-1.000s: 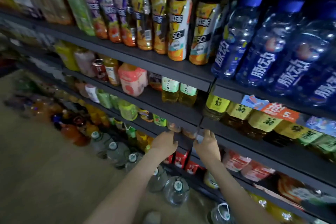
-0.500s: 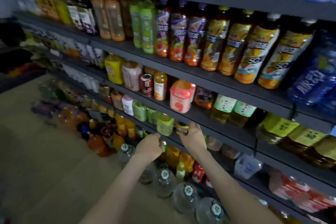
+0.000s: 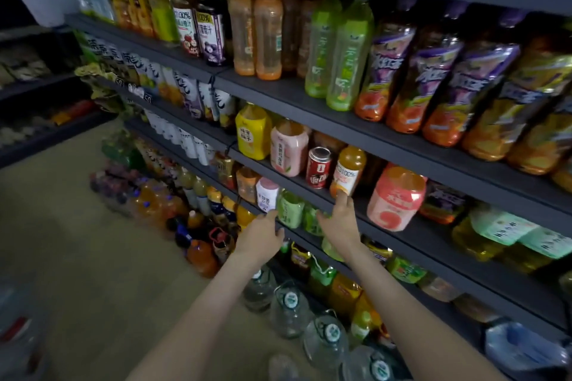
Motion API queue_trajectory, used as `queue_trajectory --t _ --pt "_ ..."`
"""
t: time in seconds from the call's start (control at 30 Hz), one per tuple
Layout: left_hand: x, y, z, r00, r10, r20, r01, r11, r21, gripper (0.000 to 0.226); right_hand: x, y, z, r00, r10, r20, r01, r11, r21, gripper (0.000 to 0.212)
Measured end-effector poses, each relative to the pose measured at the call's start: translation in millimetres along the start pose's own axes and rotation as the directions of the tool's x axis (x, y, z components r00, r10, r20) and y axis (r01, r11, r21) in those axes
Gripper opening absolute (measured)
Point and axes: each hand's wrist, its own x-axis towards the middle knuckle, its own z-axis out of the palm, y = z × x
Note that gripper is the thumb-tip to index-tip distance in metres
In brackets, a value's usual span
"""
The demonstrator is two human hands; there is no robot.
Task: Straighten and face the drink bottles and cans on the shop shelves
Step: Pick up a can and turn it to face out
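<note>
Bare forearms (image 3: 198, 312), bare left hand (image 3: 260, 237), bare right hand (image 3: 339, 224).

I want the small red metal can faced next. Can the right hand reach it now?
Probably yes. The right hand is at the shelf edge, a fingertip on the small orange juice bottle beside the small red metal can, which stands at the front, nothing before it.

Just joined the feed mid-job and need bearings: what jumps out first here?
The right hand has a fingertip at the base of a small orange juice bottle, beside a red can on the middle shelf. Right of them stands a fat pink bottle; the left hand hovers by green bottles one shelf below.
</note>
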Motion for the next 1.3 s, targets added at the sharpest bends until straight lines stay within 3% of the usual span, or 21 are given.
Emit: queue_trajectory --t 0.2,0.4,0.6,0.73,0.8,0.9,0.97,1.03,1.17,1.3 --pt "87 -26 -25 0.990 0.120 0.075 -0.127 0.986 0.111 0.041 85 -12 50 0.973 0.217 -0.082 -0.193 0.953 0.233 0.081" --pt "154 -72 -17 0.974 0.189 0.127 -0.195 0.980 0.038 0.040 130 -16 104 0.863 0.393 -0.318 -0.293 0.902 0.318 0.094" --pt "209 -118 -16 0.902 0.394 0.176 -0.393 0.919 -0.042 0.033 155 -19 140 0.653 0.444 -0.613 -0.271 0.893 0.359 0.073" --pt "215 -126 -44 0.821 0.517 0.243 -0.470 0.853 -0.227 0.030 129 -41 145 0.644 0.485 -0.591 -0.325 0.873 0.362 0.066" --pt "210 -119 -66 0.792 0.516 0.325 -0.395 0.840 -0.371 0.040 102 -61 147 0.671 0.472 -0.571 -0.336 0.881 0.333 0.062" --pt "201 -104 -96 0.757 0.474 0.450 -0.135 0.787 -0.602 0.061 66 -95 150 0.754 0.353 -0.554 -0.309 0.935 0.175 0.062" --pt "196 -95 -111 0.717 0.484 0.502 -0.017 0.731 -0.682 0.056 50 -120 150 0.797 0.240 -0.555 -0.261 0.964 0.041 0.066" --pt "193 -90 -126 0.681 0.521 0.515 0.000 0.703 -0.712 0.051 42 -142 151 0.822 0.146 -0.551 -0.223 0.972 -0.076 0.072" --pt "193 -104 -156 0.717 0.548 0.431 0.031 0.592 -0.805 0.047 32 -182 147 0.825 -0.017 -0.565 -0.140 0.962 -0.234 0.077" --pt "193 -126 -197 0.728 0.546 0.415 0.142 0.472 -0.870 0.048 27 -218 146 0.794 -0.076 -0.604 -0.013 0.990 -0.142 0.088"
